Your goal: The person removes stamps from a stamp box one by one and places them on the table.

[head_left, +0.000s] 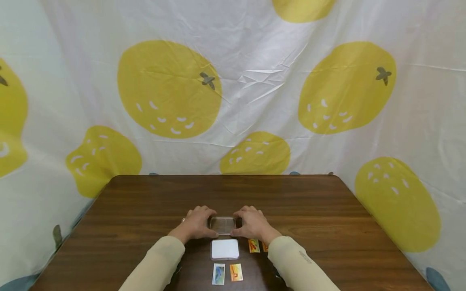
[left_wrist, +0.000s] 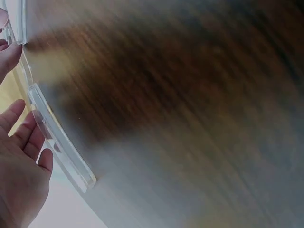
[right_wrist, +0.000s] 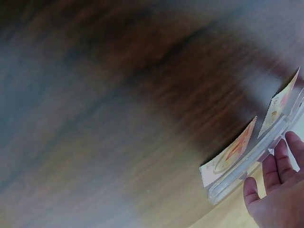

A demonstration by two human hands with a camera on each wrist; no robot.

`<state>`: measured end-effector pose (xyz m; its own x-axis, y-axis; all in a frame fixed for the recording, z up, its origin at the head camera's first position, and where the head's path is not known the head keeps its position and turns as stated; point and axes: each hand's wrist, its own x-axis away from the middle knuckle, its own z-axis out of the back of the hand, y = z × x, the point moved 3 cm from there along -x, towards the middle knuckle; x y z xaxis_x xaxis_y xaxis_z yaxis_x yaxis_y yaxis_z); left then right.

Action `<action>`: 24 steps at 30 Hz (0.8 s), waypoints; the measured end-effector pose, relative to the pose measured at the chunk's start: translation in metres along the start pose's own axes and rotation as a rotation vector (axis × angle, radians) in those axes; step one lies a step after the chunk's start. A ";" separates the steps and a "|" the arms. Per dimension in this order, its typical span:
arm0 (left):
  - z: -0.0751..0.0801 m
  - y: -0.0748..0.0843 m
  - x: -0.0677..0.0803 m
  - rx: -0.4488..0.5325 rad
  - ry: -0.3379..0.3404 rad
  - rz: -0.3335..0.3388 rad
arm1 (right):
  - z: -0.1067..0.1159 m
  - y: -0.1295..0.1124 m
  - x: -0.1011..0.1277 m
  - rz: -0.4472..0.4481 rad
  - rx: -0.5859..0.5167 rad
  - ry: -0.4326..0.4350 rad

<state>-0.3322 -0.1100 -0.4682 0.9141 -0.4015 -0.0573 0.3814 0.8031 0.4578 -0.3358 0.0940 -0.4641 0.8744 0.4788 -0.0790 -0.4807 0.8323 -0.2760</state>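
A small clear plastic case [head_left: 223, 225] lies flat on the brown table, a thin line crossing its face. My left hand [head_left: 198, 223] holds its left end, thumb at the near corner and fingers at the far one. On the opposite end my right hand [head_left: 254, 223] grips it the same way. Just nearer to me sits a shallow clear box with a white face [head_left: 225, 249]. Several small stamps lie about: a blue one [head_left: 219, 274] and an orange one [head_left: 236, 272] in front, with a yellow-red stamp [head_left: 254, 245] and a partly hidden one beside my right forearm.
The wood-grain table [head_left: 309, 210] has rounded far corners. Behind it and along both sides hangs a white cloth [head_left: 255, 101] printed with large yellow fruit. In the right wrist view, two stamps [right_wrist: 231, 153] with perforated edges lie close beside a clear plastic edge.
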 end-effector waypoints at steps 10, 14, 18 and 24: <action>-0.003 0.000 -0.002 -0.033 -0.016 -0.039 | -0.002 -0.002 -0.003 0.000 0.011 -0.057; -0.002 0.001 -0.003 -0.043 -0.019 -0.069 | -0.002 -0.002 -0.004 -0.009 0.011 -0.064; -0.002 0.002 -0.002 -0.061 -0.016 -0.083 | -0.002 -0.002 -0.005 0.000 0.005 -0.054; 0.002 0.002 -0.004 -0.078 -0.006 -0.089 | 0.001 -0.001 -0.007 -0.004 -0.047 -0.039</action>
<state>-0.3349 -0.1076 -0.4647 0.8753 -0.4751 -0.0897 0.4710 0.7959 0.3803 -0.3415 0.0902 -0.4619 0.8728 0.4864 -0.0410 -0.4725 0.8209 -0.3207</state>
